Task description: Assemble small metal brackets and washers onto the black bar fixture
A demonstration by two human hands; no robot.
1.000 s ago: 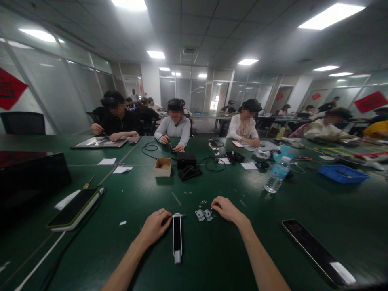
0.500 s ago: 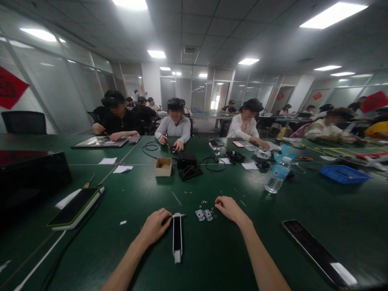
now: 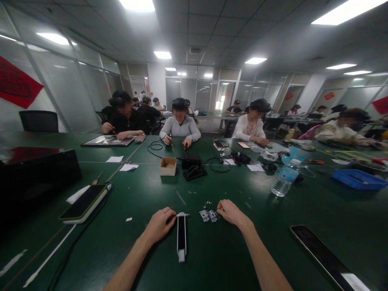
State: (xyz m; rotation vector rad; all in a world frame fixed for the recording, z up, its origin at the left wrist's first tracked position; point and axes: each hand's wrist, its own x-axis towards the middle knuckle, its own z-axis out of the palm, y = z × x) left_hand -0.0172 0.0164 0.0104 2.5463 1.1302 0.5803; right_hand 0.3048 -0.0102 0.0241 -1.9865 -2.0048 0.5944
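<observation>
Glass partitions [image 3: 62,93] ran behind co-workers seated across a long green worktop [image 3: 212,254]. Near its front edge, a narrow white frame [image 3: 181,254] lay flat between the forearms, its blocky end toward the wearer and a thin rod [image 3: 187,214] sticking out sideways at the far end. Curled fingertips of the left hand [image 3: 162,223] met that far end on its left side; whether they gripped the rod or merely rested there, I could not tell. To the right of the frame, and apart from it, two grey metal plates [image 3: 208,216] lay together, with some small rings [image 3: 207,203] just beyond. Beside the plates, the right hand [image 3: 229,211] was bent down with thumb and fingers close; any tiny piece between them was hidden.

Good handling, I judged, meant steadying the frame lightly so the rod stayed level, pinching one small part at a time by its edge, and keeping the loose rings gathered, since a careless sleeve or knuckle could scatter them.
</observation>
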